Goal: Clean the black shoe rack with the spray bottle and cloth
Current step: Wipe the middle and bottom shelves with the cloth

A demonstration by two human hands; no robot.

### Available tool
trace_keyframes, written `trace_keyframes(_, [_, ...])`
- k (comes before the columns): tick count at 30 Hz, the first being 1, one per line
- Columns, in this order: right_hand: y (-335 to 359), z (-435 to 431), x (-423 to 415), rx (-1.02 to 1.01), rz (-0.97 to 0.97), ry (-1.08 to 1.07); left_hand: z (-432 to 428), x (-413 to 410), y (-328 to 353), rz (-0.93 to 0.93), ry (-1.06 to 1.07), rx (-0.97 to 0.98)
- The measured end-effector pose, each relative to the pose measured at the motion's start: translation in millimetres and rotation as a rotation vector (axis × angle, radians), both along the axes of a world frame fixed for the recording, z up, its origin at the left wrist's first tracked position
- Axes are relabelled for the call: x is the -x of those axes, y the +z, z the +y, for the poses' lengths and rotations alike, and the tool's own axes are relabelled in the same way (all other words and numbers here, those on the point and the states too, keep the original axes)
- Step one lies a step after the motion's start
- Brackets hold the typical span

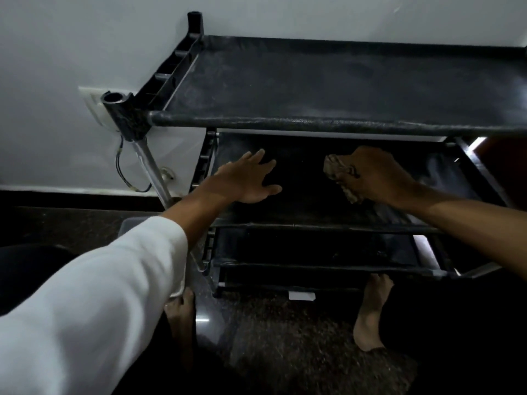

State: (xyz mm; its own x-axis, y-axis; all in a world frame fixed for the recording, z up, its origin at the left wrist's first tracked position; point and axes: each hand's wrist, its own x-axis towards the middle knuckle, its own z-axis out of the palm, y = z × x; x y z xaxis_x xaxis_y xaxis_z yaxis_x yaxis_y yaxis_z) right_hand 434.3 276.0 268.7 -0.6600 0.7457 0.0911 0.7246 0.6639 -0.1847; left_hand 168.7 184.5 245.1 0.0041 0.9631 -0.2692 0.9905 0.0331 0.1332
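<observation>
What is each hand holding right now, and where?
The right hand grips a bunched cloth, held around its middle. The left hand holds nothing, spread open over the second shelf.

White left sleeve (94, 295), bare right forearm (467, 206), bare feet (370, 315)

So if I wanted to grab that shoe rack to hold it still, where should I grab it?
Probably the round front bar of the shoe rack's top shelf, reached from the front and above. It runs along the near edge, bare, and looks slim enough for fingers to wrap. The left hand is flat on the middle shelf while the right hand holds the cloth.
</observation>
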Motion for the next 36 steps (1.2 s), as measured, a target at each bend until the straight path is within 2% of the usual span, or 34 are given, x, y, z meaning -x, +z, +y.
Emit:
trace_keyframes(6, [-3.5, 21.6, 54.6, 0.04, 0.148, -0.06, 0.0, -3.4, -16.9, -0.038, 0.043, -0.032])
trace_keyframes(9, [-3.5, 12.9, 77.3, 0.137, 0.175, 0.027, -1.4, -4.0, -22.1, -0.065, 0.061, -0.057])
trace_keyframes(13, [-7.1, -18.2, 83.5, 0.039, 0.087, 0.185, -3.5, 0.2, -26.3, -0.088, 0.057, -0.112])
trace_keyframes(17, [-4.3, -41.7, 47.0, 0.181, 0.067, 0.331, -3.0, 0.8, -26.5, -0.099, 0.054, -0.141])
trace_keyframes(22, [1.4, -21.6, -3.8, 0.226, 0.101, 0.348, -7.1, 2.7, -29.0, -0.103, 0.046, -0.194])
trace_keyframes(25, [1.1, 3.4, -10.4, 0.108, 0.036, 0.295, -14.1, 4.6, -30.7, -0.155, 0.064, -0.267])
trace_keyframes(29, [5.0, 19.5, 5.8, -0.01, -0.03, 0.289, -22.9, 5.8, -28.9, -0.211, 0.09, -0.35])
trace_keyframes(32, [8.3, 4.4, 33.9, 0.021, -0.023, 0.333, -26.3, 7.3, -23.4, -0.263, 0.144, -0.399])
trace_keyframes(36, [0.2, -34.1, 79.9, 0.108, -0.023, 0.501, -28.8, 5.4, -17.8, -0.283, 0.177, -0.43])
